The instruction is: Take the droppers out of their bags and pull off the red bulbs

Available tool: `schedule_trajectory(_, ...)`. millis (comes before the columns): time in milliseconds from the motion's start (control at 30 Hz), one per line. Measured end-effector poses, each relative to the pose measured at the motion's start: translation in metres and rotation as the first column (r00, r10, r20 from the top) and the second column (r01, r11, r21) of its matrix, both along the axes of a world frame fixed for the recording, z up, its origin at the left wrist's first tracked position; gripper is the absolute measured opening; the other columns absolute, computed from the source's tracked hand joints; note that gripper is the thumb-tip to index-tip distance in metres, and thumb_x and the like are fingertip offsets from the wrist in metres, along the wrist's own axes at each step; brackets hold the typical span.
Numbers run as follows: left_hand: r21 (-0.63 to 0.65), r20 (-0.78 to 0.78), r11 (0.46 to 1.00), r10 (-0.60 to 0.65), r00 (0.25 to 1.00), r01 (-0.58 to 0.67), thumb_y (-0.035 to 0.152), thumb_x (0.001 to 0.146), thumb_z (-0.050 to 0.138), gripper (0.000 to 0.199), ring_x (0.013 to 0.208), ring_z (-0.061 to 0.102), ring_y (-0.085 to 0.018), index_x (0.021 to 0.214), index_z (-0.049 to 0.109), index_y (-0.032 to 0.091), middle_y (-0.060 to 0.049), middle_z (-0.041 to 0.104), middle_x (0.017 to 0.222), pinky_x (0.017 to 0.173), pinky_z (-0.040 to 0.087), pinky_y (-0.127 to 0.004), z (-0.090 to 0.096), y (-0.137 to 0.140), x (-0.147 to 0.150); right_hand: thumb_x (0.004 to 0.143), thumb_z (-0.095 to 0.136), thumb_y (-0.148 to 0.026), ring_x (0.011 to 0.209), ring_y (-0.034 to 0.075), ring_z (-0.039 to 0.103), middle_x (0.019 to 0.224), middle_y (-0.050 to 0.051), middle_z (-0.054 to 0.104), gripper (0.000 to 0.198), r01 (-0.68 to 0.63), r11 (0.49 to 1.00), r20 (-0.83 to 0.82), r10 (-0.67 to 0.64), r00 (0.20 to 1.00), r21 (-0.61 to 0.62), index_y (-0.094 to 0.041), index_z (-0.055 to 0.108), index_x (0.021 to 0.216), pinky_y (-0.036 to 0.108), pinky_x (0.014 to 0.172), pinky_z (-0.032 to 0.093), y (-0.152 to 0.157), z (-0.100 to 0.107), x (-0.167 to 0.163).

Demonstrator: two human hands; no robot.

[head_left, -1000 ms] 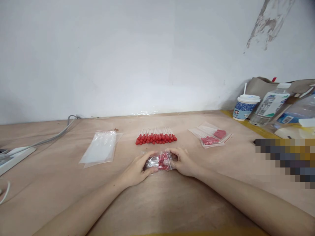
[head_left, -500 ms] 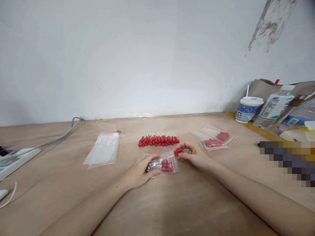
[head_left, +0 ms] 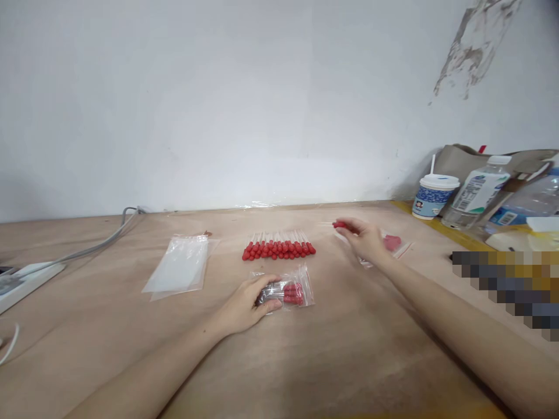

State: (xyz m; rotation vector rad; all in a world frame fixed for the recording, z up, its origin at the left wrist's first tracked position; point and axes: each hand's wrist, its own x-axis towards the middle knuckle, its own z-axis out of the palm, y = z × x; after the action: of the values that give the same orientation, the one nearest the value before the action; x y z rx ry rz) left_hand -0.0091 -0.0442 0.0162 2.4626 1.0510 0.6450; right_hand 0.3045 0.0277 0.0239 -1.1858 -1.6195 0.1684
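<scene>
Sticks (head_left: 279, 249) with red ends are lying in a row at the middle of the bench (head_left: 279, 361), red ends pointing near and pale stems pointing far. Just on the near side of the row, a clear bag (head_left: 308, 285) is holding more sticks, their red ends facing right. The left hand (head_left: 244, 304) is gripping the left part of this bag, its thumb lying along the near side and its other fingers curling over the far side. Right of the row, the right hand (head_left: 365, 240) is pinching red ends between thumb and fingers, pale stems pointing left; their number is too small to tell. That hand is partly covering the filled bags (head_left: 404, 250), where red is showing through the plastic. Left of the row, flat bags (head_left: 179, 265) are lying in an overlapping stack. Farther left, a grey cable (head_left: 105, 238) is running toward a white power strip (head_left: 37, 280). At far right, a cup (head_left: 434, 198) with a straw is standing beside a bottle (head_left: 480, 192).
</scene>
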Motion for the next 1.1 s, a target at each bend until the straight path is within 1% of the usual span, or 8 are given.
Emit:
schedule_trajectory(167,0.006,0.010,1.000,-0.018,1.000,0.018,0.038,0.082,0.051,0.039,0.096,0.055,-0.021,0.118,0.047,0.024,-0.006,0.058,0.112,0.085,0.042,-0.035,0.000,0.000,0.000,0.079,0.049,-0.023,0.091,0.020,0.061,0.099,0.005,0.066,0.025,-0.099,0.995,0.251,0.097,0.963,-0.005,-0.022,0.064,0.099,0.039,0.085,0.047,0.009,-0.034,-0.021)
schedule_trajectory(333,0.008,0.000,1.000,-0.022,1.000,0.022,0.039,0.082,0.051,0.039,0.100,0.054,-0.020,0.118,0.046,0.024,-0.005,0.057,0.114,0.087,0.042,-0.035,-0.001,0.001,-0.001,0.081,0.049,-0.024,0.098,0.021,0.057,0.106,0.006,0.063,0.027,-0.187,0.982,0.391,0.185,0.902,-0.034,-0.023,0.063,0.103,0.039,0.086,0.045,0.003,-0.037,-0.023)
schedule_trajectory(500,0.004,-0.004,1.000,-0.013,1.000,0.013,0.039,0.082,0.050,0.041,0.099,0.054,-0.022,0.119,0.046,0.023,-0.007,0.057,0.114,0.086,0.042,-0.037,-0.001,0.000,0.000,0.084,0.045,-0.023,0.101,0.021,0.054,0.109,0.007,0.061,0.029,-0.175,0.984,0.525,0.164,0.835,-0.029,-0.022,0.059,0.110,0.039,0.087,0.044,0.001,-0.036,-0.024)
schedule_trajectory(700,0.013,-0.003,1.000,-0.020,1.000,0.020,0.038,0.082,0.051,0.040,0.100,0.054,-0.021,0.119,0.046,0.023,-0.006,0.057,0.114,0.086,0.042,-0.036,0.000,-0.001,0.000,0.081,0.051,-0.027,0.098,0.022,0.054,0.105,0.010,0.059,0.035,-0.132,0.989,0.501,0.150,0.852,-0.071,-0.018,0.052,0.115,0.040,0.086,0.043,-0.002,-0.035,-0.023)
schedule_trajectory(800,0.011,-0.017,1.000,-0.009,1.000,0.010,0.039,0.082,0.051,0.041,0.098,0.054,-0.021,0.120,0.045,0.023,-0.006,0.057,0.114,0.086,0.042,-0.036,0.001,-0.001,0.000,0.079,0.055,-0.033,0.096,0.022,0.053,0.103,0.011,0.057,0.037,-0.117,0.993,0.431,0.100,0.897,0.012,-0.016,0.053,0.112,0.038,0.084,0.043,-0.012,-0.030,-0.026)
schedule_trajectory(900,0.012,-0.022,1.000,-0.001,1.000,0.001,0.038,0.082,0.051,0.042,0.098,0.054,-0.021,0.121,0.044,0.023,-0.007,0.057,0.114,0.085,0.043,-0.036,0.002,-0.001,0.001,0.080,0.053,-0.032,0.081,0.019,0.054,0.083,0.007,0.059,0.021,-0.109,0.991,0.358,0.073,0.931,0.081,-0.017,0.059,0.093,0.035,0.076,0.042,-0.031,-0.020,-0.036)
schedule_trajectory(1000,0.010,-0.024,1.000,-0.010,1.000,0.010,0.038,0.082,0.051,0.042,0.099,0.054,-0.021,0.121,0.044,0.024,-0.006,0.057,0.115,0.086,0.043,-0.035,0.002,-0.002,0.001,0.079,0.055,-0.033,0.069,0.015,0.052,0.067,0.001,0.058,0.016,-0.286,0.956,0.404,0.288,0.868,-0.067,-0.020,0.062,0.071,0.032,0.073,0.039,-0.052,-0.010,-0.053)
schedule_trajectory(1100,0.024,-0.016,1.000,-0.018,1.000,0.019,0.037,0.082,0.051,0.042,0.102,0.054,-0.021,0.121,0.044,0.024,-0.006,0.056,0.117,0.088,0.042,-0.035,0.002,-0.001,0.001,0.076,0.058,-0.037,0.076,0.015,0.052,0.075,0.002,0.060,0.017,-0.421,0.882,0.407,0.471,0.782,-0.213,-0.021,0.065,0.081,0.030,0.074,0.038,-0.066,-0.004,-0.069)
